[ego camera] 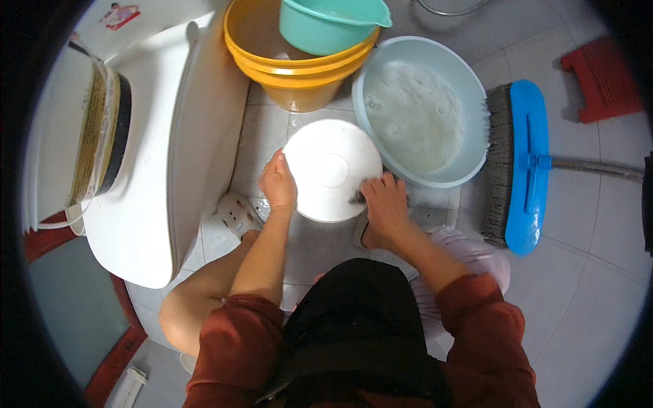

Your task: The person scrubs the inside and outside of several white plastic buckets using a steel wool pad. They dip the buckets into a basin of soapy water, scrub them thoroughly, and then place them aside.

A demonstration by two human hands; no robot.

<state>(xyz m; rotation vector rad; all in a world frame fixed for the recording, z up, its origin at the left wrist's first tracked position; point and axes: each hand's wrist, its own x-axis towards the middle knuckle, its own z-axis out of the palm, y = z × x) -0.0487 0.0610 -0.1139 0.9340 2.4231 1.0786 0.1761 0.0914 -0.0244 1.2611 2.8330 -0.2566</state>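
Note:
A white round plastic piece (326, 196), likely a lid or a bucket's base, faces up in front of me with a faint ring at its centre. Along its left edge, my left hand (279, 181) grips the rim, thumb uppermost. My right hand (386, 201) is at the lower right edge, its fingers curled over a dark scrubber (358, 197) pressed against the white surface. The scrubber is blurred and mostly hidden under the fingers. Just beyond my right hand stands a pale blue basin (361, 109) of cloudy, foamy water (416, 117).
A yellow bucket (301, 79) with a mint-green basin (326, 30) in its mouth stands ahead. The blue broom head (528, 204) leans by the pale blue basin. A white bathroom fixture (148, 219) borders the left side. A red plastic stool (604, 81) is at far right.

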